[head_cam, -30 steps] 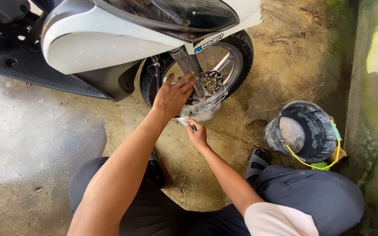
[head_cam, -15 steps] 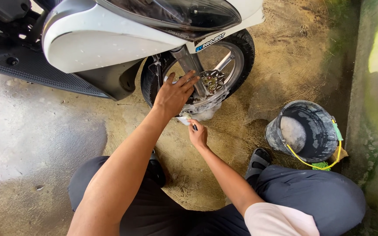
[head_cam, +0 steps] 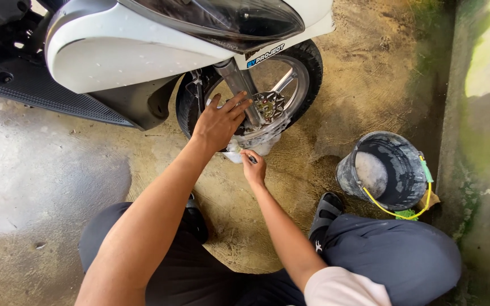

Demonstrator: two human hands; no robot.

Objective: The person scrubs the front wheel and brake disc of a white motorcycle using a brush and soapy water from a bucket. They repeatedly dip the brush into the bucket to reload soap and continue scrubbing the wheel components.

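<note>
A white scooter's front wheel [head_cam: 307, 73] with a black tyre, silver spokes and a brake disc [head_cam: 269, 105] stands on wet concrete. My left hand [head_cam: 218, 122] rests flat on the lower tyre and rim, fingers spread toward the fork leg [head_cam: 238, 82]. My right hand [head_cam: 253, 167] is just below the wheel, closed on a small dark-tipped tool, likely a brush, beside a white soapy cloth [head_cam: 256, 144] at the rim's bottom.
A black bucket [head_cam: 389, 170] of soapy water with a yellow handle stands at right near a mossy concrete wall [head_cam: 483, 141]. The scooter's white body [head_cam: 126, 51] and black footboard [head_cam: 35, 85] fill the upper left. My knees and a sandal [head_cam: 325, 212] are below.
Both hands stay at the wheel's bottom. The right hand has shifted only slightly under the rim; the view has barely moved.
</note>
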